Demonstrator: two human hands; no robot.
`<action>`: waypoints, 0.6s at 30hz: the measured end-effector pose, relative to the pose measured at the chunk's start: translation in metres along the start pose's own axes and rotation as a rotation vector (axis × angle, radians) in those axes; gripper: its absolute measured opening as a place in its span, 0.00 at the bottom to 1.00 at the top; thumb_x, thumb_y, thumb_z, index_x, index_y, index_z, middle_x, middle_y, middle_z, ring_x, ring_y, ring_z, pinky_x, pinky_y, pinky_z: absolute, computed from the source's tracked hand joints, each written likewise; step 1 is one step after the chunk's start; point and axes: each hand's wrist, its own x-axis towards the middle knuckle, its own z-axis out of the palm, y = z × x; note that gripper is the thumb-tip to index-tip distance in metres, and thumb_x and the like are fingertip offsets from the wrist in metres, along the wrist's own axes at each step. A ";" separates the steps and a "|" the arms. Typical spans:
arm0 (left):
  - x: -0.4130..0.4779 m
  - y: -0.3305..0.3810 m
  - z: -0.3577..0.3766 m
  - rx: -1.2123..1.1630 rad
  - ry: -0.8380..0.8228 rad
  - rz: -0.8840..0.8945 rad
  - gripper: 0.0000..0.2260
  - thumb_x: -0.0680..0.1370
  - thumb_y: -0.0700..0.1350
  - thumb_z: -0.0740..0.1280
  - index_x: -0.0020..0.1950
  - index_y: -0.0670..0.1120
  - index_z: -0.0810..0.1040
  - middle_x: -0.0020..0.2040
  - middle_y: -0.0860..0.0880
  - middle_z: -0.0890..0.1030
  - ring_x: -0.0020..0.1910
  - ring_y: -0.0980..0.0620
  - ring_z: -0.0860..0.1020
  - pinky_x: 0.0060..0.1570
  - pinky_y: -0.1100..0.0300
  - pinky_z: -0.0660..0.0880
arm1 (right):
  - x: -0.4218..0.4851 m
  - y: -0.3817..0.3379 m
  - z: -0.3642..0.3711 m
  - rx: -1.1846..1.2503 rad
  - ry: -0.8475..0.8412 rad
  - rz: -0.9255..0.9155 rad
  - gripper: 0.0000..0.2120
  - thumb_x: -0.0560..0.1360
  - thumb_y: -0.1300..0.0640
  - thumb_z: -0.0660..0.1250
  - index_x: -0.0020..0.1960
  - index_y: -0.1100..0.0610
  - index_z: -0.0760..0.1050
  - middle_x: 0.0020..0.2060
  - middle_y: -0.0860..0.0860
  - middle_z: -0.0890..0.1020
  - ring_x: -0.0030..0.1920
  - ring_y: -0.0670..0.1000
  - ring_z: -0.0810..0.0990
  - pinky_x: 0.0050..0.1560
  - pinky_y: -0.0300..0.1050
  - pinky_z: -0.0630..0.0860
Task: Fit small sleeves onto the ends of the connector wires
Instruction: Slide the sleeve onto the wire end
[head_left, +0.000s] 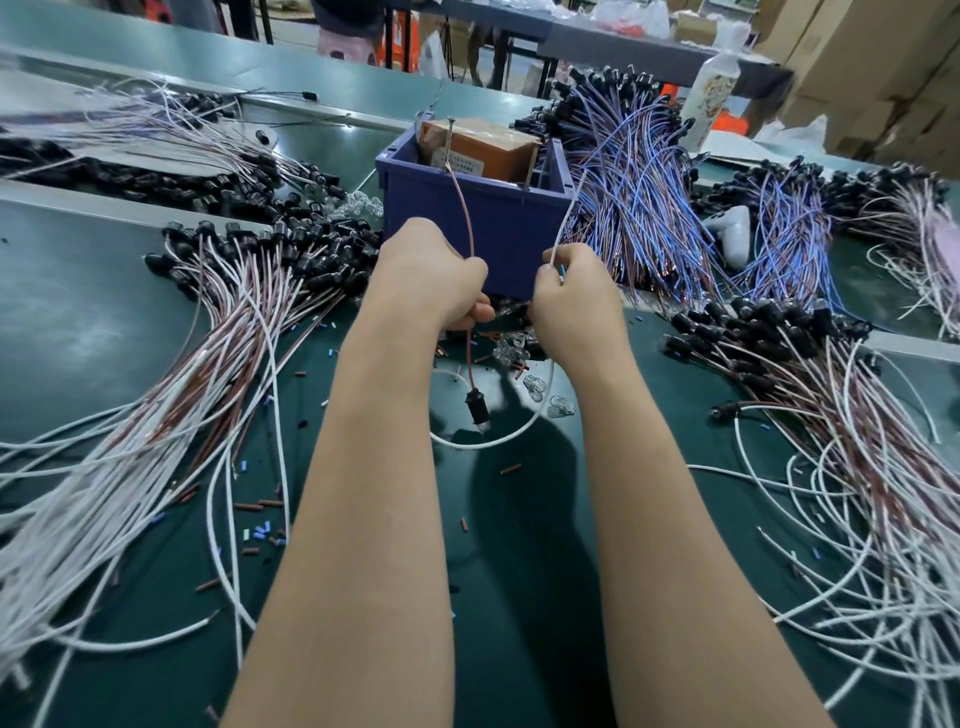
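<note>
My left hand (431, 275) grips a brown wire (464, 208) that rises toward the blue bin; below the fist the same wire hangs down to a black connector (477, 409). My right hand (574, 291) pinches a white wire (563, 221) near its upper end, with a small blue sleeve (563, 270) showing at the fingertips. The white wire loops down under both hands (493, 439) above the green mat. Both hands are held close together in front of the bin. Loose brown and blue sleeves (260, 530) lie scattered on the mat.
A blue bin (498, 228) holding a brown box stands just behind my hands. Piles of wired black connectors lie at left (249, 270) and right (779, 332); blue-and-brown wire bundles (639, 197) sit at back right. Small clear bulbs (535, 384) lie below my hands.
</note>
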 end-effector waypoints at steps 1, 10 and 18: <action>0.000 0.000 0.000 0.001 -0.002 0.001 0.08 0.75 0.34 0.58 0.44 0.34 0.77 0.36 0.41 0.82 0.28 0.54 0.81 0.32 0.62 0.81 | 0.000 0.001 0.000 0.008 0.005 0.008 0.13 0.81 0.58 0.54 0.63 0.59 0.69 0.54 0.56 0.78 0.51 0.57 0.76 0.49 0.51 0.71; -0.003 0.003 -0.004 -0.011 -0.018 0.027 0.08 0.74 0.34 0.58 0.39 0.35 0.75 0.32 0.41 0.82 0.28 0.53 0.83 0.30 0.62 0.80 | -0.002 -0.002 -0.002 0.208 0.086 -0.022 0.10 0.80 0.60 0.57 0.52 0.59 0.77 0.36 0.52 0.82 0.37 0.51 0.79 0.46 0.49 0.78; -0.004 0.005 -0.010 0.021 -0.035 0.040 0.11 0.74 0.35 0.58 0.34 0.37 0.76 0.30 0.43 0.83 0.36 0.46 0.84 0.41 0.56 0.82 | 0.000 -0.007 -0.006 0.612 0.193 0.106 0.09 0.82 0.60 0.56 0.51 0.56 0.75 0.31 0.48 0.73 0.30 0.44 0.69 0.34 0.39 0.68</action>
